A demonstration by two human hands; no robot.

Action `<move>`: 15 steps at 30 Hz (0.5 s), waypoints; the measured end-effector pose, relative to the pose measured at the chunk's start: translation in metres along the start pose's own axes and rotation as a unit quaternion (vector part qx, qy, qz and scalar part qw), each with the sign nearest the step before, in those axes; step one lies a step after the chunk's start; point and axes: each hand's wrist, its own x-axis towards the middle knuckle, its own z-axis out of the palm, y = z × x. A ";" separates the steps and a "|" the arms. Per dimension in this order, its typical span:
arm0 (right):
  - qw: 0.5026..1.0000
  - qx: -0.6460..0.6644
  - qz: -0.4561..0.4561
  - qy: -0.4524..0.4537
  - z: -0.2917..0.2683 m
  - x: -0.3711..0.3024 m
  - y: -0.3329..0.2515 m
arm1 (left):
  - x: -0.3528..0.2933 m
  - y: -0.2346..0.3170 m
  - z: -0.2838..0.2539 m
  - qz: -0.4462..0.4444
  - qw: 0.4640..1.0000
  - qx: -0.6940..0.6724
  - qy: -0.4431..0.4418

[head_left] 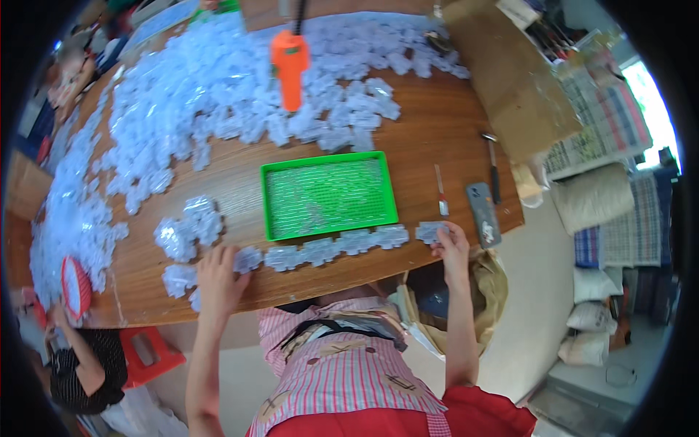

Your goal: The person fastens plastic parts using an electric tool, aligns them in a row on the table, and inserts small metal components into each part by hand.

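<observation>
My left hand [220,278] is closed at the table's front edge, with a clear plastic piece [249,259] between its thumb and fingers. At the right end of a row, my right hand [454,249] pinches another clear plastic piece [429,231] by its right side. Between the hands, several jagged-edged clear plastic pieces [320,251] lie in a line, a gap separating them from the right-hand one. Just behind this line sits a green tray [331,229] with fine shiny rows across its bottom. Small clusters of clear pieces [178,239] rest beside and beyond my left hand.
Heaps of clear pieces [218,80] cover the table's far and left parts. An orange-handled tool [290,69] hangs above them. A small screwdriver [442,200], phone [483,215] and hammer [494,171] lie right. At left are a red basket [76,287] and another person's arm [81,349].
</observation>
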 end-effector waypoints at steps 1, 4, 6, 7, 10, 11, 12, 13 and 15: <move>1.000 -0.013 -0.006 -0.011 0.002 0.001 0.000 | -0.001 0.003 -0.002 -0.009 1.000 -0.002 0.001; 0.996 -0.085 0.005 -0.035 0.001 0.002 -0.007 | -0.004 -0.001 0.001 -0.005 0.999 -0.054 0.003; 0.995 -0.086 -0.006 -0.047 -0.006 0.003 -0.007 | -0.006 0.003 0.001 -0.018 0.996 -0.086 -0.004; 0.995 -0.090 -0.020 -0.047 -0.004 0.000 -0.009 | -0.005 0.005 0.001 -0.026 0.994 -0.101 -0.011; 0.992 -0.105 -0.037 -0.059 0.007 -0.004 -0.015 | -0.008 -0.001 -0.002 -0.045 0.993 -0.107 -0.034; 0.986 -0.157 -0.037 -0.049 0.011 -0.008 -0.018 | -0.009 -0.004 -0.001 -0.039 0.991 -0.118 -0.041; 0.976 -0.210 -0.038 -0.033 0.011 -0.012 -0.024 | -0.009 -0.004 -0.001 -0.039 0.991 -0.121 -0.038; 0.925 -0.339 -0.172 0.011 0.015 -0.012 -0.022 | -0.010 -0.004 -0.002 -0.038 0.991 -0.120 -0.054; 0.899 -0.361 -0.244 0.038 0.035 -0.033 -0.048 | -0.009 -0.001 -0.004 -0.032 0.989 -0.124 -0.071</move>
